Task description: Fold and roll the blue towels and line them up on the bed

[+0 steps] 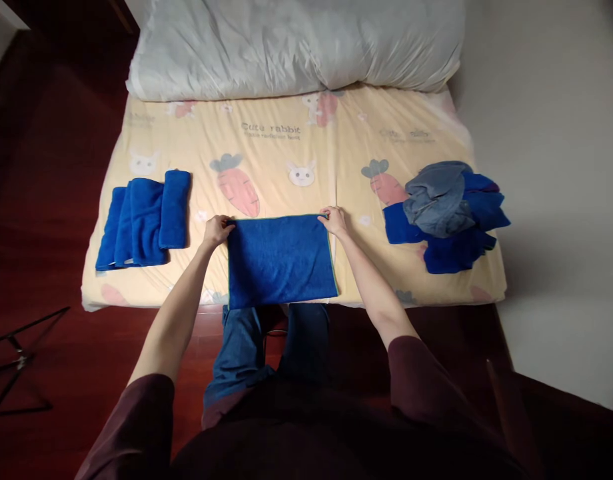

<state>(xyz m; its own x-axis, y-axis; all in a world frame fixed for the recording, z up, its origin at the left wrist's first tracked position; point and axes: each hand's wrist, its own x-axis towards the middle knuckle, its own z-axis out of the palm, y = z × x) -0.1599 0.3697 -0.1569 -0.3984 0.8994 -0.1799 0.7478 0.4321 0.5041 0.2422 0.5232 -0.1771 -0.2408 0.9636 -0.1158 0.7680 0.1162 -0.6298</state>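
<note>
A blue towel (281, 260) with a thin greenish edge lies spread flat at the front of the bed, its near edge reaching the mattress edge. My left hand (218, 231) pinches its far left corner. At the far right corner, the fingers of my right hand (333, 221) are closed on the same towel. Several folded blue towels (141, 220) lie overlapping on the left side of the bed. To the right sits a loose heap of crumpled blue cloths (449, 250) with a grey-blue cloth (439, 200) on top.
The bed has a yellow sheet (271, 153) printed with carrots and rabbits. A pale grey quilt (296, 47) is bunched across the back. A white wall (551, 200) stands close on the right. Black stand legs (21, 360) rest on the dark red floor at left.
</note>
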